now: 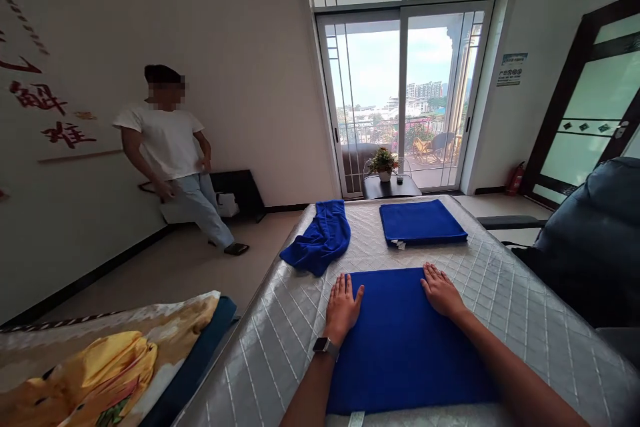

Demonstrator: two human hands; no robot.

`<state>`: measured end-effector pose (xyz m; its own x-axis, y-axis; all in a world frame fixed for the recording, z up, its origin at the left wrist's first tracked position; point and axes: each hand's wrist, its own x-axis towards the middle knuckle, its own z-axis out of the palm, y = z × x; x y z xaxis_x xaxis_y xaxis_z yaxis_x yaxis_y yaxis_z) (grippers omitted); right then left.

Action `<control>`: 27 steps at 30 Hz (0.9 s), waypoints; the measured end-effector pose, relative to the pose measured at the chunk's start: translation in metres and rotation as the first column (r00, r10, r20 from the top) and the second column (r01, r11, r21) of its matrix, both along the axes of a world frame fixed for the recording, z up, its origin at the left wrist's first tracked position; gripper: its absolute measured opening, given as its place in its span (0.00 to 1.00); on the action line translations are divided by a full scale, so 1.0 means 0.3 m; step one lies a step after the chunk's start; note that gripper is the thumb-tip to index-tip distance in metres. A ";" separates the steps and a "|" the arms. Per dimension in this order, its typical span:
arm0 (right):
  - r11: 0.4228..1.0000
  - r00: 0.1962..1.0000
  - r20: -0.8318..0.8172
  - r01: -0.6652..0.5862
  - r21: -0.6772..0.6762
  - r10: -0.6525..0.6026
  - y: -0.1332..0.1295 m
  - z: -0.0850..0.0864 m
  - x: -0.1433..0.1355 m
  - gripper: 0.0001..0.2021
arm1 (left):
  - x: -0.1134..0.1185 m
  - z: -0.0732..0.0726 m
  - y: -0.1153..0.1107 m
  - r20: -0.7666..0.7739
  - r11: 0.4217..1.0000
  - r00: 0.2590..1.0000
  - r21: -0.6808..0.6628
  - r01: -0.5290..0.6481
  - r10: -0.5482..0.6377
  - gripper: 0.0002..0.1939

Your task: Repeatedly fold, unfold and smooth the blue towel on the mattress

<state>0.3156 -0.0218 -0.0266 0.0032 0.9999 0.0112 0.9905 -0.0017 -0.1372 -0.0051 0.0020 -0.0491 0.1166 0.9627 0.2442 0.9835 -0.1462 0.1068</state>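
Observation:
A blue cloth [400,353] lies spread flat on the quilted silver mattress [270,340] right before me. My left hand [343,307] rests palm down on its far left corner, fingers stretched out. On the far right corner lies my right hand [442,289], also flat with its fingers extended. A small white tag [357,419] sticks out from the cloth's near edge. Beyond my hands, a neat stack of folded blue cloths [423,220] sits at the right, and a crumpled blue cloth [324,240] lies at the left.
A person [173,153] in a white shirt is walking along the left wall. Past the mattress stands a small black table [393,188] with a potted plant [384,163]. At the right is a dark padded seat [595,233]; a patterned blanket [170,327] covers a bed at lower left.

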 end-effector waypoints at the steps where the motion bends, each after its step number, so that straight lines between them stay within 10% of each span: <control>1: 1.000 1.000 -0.008 0.004 -0.002 -0.004 -0.004 0.003 0.002 0.33 | 0.000 0.004 -0.003 -0.004 1.000 1.000 0.000 0.005 -0.005 0.41; 19: 1.000 0.999 -0.043 -0.003 -0.015 0.003 -0.039 -0.007 0.038 0.34 | 0.048 0.082 0.015 -0.082 0.996 0.997 -0.085 -0.021 0.014 0.43; 27: 0.999 0.996 -0.081 -0.043 -0.003 0.043 -0.047 -0.014 0.057 0.33 | 0.651 0.106 -0.053 0.037 0.909 0.909 -0.016 0.417 -0.416 0.35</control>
<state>0.3326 -0.0359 -0.0307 -0.0388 0.9992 0.0082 0.9754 0.0397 -0.2168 0.1902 -0.0139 -0.0174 0.5006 0.8338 0.2327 0.8297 -0.5388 0.1458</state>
